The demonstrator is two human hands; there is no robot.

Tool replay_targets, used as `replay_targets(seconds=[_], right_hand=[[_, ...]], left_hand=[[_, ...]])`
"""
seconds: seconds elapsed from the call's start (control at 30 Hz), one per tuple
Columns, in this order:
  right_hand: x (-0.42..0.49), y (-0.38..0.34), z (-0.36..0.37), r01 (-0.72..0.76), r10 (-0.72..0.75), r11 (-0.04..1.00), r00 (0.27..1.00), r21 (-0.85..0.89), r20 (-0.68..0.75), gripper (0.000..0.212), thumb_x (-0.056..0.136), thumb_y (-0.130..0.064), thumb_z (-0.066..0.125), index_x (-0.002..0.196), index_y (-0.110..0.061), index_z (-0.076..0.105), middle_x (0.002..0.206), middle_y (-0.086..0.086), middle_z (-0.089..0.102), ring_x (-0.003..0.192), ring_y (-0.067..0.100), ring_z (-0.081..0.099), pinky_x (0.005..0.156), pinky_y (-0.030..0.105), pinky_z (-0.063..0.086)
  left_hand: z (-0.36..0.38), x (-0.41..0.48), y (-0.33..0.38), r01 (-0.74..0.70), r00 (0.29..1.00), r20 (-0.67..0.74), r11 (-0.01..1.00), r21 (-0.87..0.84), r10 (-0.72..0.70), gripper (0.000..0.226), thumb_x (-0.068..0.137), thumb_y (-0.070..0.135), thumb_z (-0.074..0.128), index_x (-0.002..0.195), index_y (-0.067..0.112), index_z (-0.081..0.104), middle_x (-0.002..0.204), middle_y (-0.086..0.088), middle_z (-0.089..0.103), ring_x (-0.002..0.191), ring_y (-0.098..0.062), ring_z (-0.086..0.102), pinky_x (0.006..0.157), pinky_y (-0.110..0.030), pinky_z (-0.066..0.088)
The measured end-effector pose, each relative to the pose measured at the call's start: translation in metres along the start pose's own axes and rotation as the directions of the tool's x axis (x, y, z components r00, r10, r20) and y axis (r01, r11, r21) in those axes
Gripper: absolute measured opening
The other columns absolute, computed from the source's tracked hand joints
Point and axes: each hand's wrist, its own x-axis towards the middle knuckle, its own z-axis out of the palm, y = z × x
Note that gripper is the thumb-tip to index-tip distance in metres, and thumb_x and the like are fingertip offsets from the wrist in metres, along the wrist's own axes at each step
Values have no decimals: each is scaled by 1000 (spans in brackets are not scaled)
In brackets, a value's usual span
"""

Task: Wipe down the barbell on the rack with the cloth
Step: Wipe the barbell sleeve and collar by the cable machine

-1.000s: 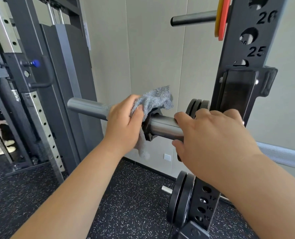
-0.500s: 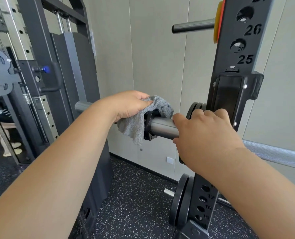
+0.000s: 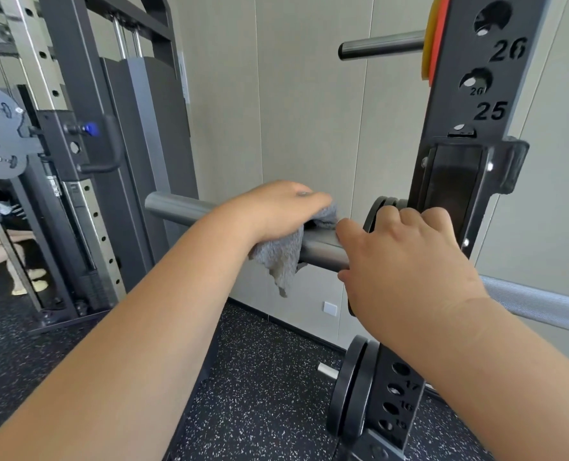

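While your left hand (image 3: 276,211) clamps the grey cloth (image 3: 281,257) over the barbell sleeve (image 3: 321,249) at frame centre | your right hand (image 3: 406,261) curls its fingers round that sleeve beside the rack upright (image 3: 459,94).

Beige panelled wall (image 3: 309,128); black rubber floor (image 3: 260,394) (white-speckled).

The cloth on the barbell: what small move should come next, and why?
Probably slide the cloth leftward along the barbell toward its free end. The left hand grips the cloth draped over the bar right beside the right hand, which grips the bar, and a long bare stretch lies to the left.
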Motion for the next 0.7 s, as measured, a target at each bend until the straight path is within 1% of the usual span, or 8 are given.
replay_targets(seconds=[0.1, 0.23, 0.33, 0.43, 0.5, 0.57, 0.63, 0.7], right_hand=[[-1, 0, 1, -8, 8, 1000, 1000, 7, -29, 30, 96, -36, 52, 100, -25, 25, 88, 6, 36, 83, 29, 37, 80, 41, 20], [0, -1, 6, -30, 29, 1000, 999, -10, -38, 28, 85, -36, 65, 100, -23, 45, 84, 6, 36, 79, 28, 34, 76, 41, 18], [-2, -1, 5, -33, 33, 999, 998, -9, -47, 27, 83, -35, 67, 99, -22, 48, 86, 7, 34, 81, 28, 31, 76, 41, 17], [-4, -1, 6, -28, 29, 1000, 996, 13, -86, 27, 87, -35, 63, 95, -23, 40, 89, 7, 32, 83, 28, 30, 78, 41, 15], [-4, 0, 8, -60, 60, 998, 993, 1, -99, 36, 80, -35, 69, 87, -20, 37, 83, 7, 31, 78, 27, 30, 75, 41, 15], [-3, 0, 9, -91, 98, 994, 983, 51, -154, 42, 75, -30, 72, 82, -17, 32, 77, 7, 32, 73, 26, 28, 72, 40, 16], [-3, -1, 10, -103, 124, 989, 966, 106, -227, 39, 75, -22, 67, 83, -16, 30, 74, 8, 33, 70, 25, 28, 71, 40, 17], [-4, -2, 8, -101, 141, 984, 946, 147, -291, 32, 76, -19, 65, 84, -16, 34, 73, 7, 35, 69, 25, 29, 70, 40, 18]], left_hand=[[2, -2, -5, -88, 994, -72, 996, -12, 87, 45, 101, 46, 53, 68, 21, 34, 65, 0, 32, 61, -21, 31, 59, -35, 24], [17, -8, -17, -242, 929, -313, 964, -111, 198, 48, 106, 36, 50, 66, 21, 28, 61, 4, 24, 56, -14, 23, 56, -37, 18], [31, -14, -25, -278, 847, -524, 916, -291, 91, 50, 109, 36, 45, 64, 23, 27, 58, 9, 25, 53, -10, 24, 53, -32, 19], [29, -14, -27, -268, 811, -584, 902, -338, 23, 51, 109, 39, 45, 63, 22, 28, 58, 8, 27, 53, -9, 24, 52, -29, 20], [30, -15, -26, -282, 821, -564, 923, -261, 92, 49, 105, 42, 48, 63, 17, 40, 59, 9, 39, 55, -7, 35, 56, -29, 32], [38, -21, -25, -334, 807, -526, 942, -36, 267, 30, 97, 36, 47, 80, 19, 66, 81, 9, 65, 78, -10, 58, 75, -33, 48], [48, -31, -23, -318, 731, -512, 890, 328, 450, 32, 89, 31, 45, 103, 31, 74, 112, 13, 71, 107, -17, 60, 92, -38, 43], [53, -38, -17, -323, 687, -501, 839, 438, 527, 34, 88, 29, 44, 104, 34, 74, 113, 16, 70, 117, -18, 57, 96, -39, 35]])
